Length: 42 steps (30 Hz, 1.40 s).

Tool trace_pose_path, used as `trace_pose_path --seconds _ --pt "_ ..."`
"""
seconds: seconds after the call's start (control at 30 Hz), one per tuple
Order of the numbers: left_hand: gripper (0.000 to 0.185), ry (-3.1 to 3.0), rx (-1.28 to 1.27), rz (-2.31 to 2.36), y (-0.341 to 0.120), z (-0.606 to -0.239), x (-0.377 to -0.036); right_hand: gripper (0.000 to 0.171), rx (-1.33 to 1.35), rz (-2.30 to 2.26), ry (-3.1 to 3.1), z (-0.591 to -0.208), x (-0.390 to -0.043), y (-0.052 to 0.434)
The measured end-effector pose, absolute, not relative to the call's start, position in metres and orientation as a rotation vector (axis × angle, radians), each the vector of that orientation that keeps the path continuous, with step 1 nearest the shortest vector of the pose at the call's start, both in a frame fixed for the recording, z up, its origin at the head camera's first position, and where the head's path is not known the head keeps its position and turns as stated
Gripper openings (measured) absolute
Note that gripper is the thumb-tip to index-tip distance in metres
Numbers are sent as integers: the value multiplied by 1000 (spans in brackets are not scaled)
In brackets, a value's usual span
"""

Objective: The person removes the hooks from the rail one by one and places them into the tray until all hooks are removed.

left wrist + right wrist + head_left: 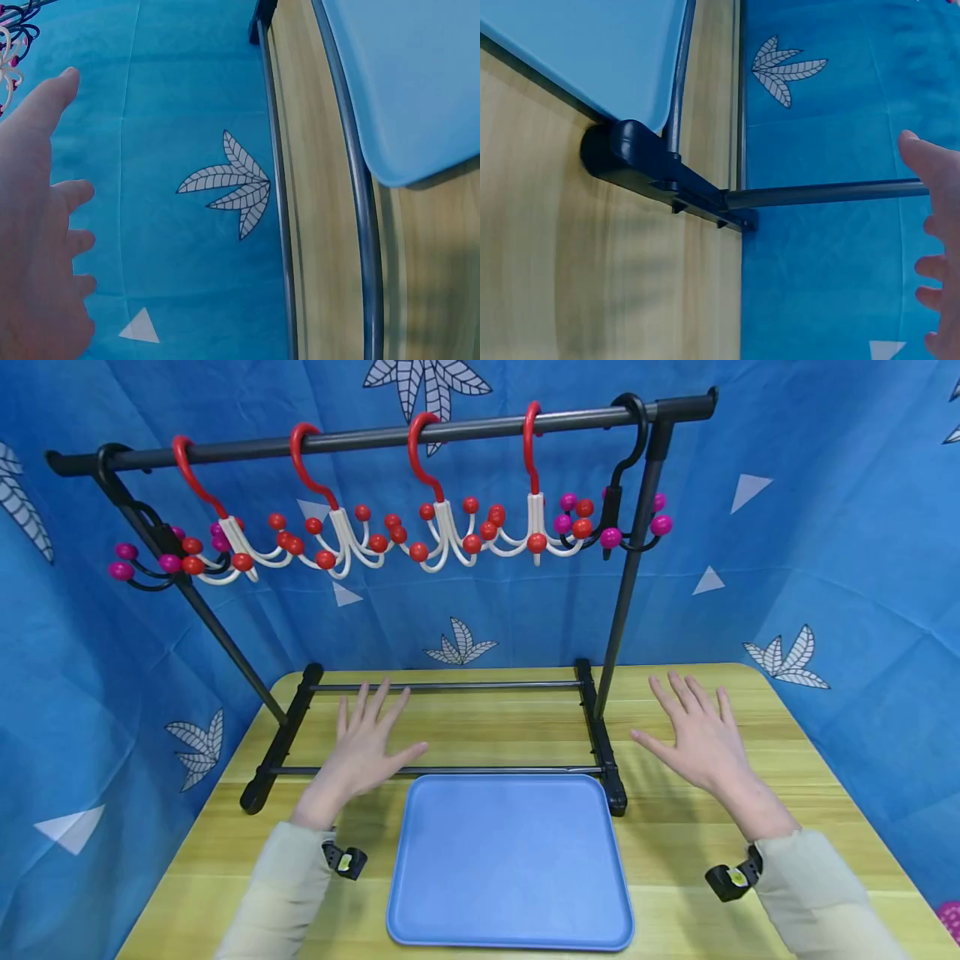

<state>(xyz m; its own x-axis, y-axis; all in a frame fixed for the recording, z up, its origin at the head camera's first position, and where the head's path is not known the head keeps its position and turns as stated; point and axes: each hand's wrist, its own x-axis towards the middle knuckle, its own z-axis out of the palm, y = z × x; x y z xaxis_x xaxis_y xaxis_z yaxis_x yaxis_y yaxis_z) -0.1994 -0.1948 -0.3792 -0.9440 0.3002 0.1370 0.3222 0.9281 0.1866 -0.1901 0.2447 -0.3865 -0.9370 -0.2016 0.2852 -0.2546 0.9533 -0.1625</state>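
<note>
A black rack [375, 439] stands on the wooden table [810, 777], its top bar carrying several red-and-white multi-prong hangers [337, 539] with red balls and a black one with magenta balls at each end [622, 518]. A blue tray [510, 860] lies flat in front of the rack's base. My left hand [367, 739] hovers open, fingers spread, over the rack's lower bars left of the tray. My right hand [693, 731] hovers open, fingers spread, right of the rack's right foot [603, 743]. Neither hand holds anything. The wrist views show the tray edge [405, 82], the rack foot [652, 169] and both hands' fingers.
A blue patterned cloth backdrop [825, 527] closes in the table on the back and both sides. The rack's base rails [442, 770] run across the table just behind the tray. A pink object [951, 917] peeks in at the lower right corner.
</note>
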Motion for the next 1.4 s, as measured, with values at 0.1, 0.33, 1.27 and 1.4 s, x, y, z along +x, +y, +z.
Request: trace_pose_path --seconds 0.1,0.33,1.27,1.4 --pt "83 -2982 -478 -313 -198 -376 -199 81 349 279 -2812 -382 -193 243" --pt "83 -2962 -474 -309 -211 -367 -200 75 365 350 -2768 -370 -209 235" --pt "33 -2323 -134 -397 -286 -275 -206 60 191 1318 -2475 -340 -279 195" --pt "33 -2269 -72 -415 -293 -257 -206 54 150 1254 -2480 -341 -281 194"
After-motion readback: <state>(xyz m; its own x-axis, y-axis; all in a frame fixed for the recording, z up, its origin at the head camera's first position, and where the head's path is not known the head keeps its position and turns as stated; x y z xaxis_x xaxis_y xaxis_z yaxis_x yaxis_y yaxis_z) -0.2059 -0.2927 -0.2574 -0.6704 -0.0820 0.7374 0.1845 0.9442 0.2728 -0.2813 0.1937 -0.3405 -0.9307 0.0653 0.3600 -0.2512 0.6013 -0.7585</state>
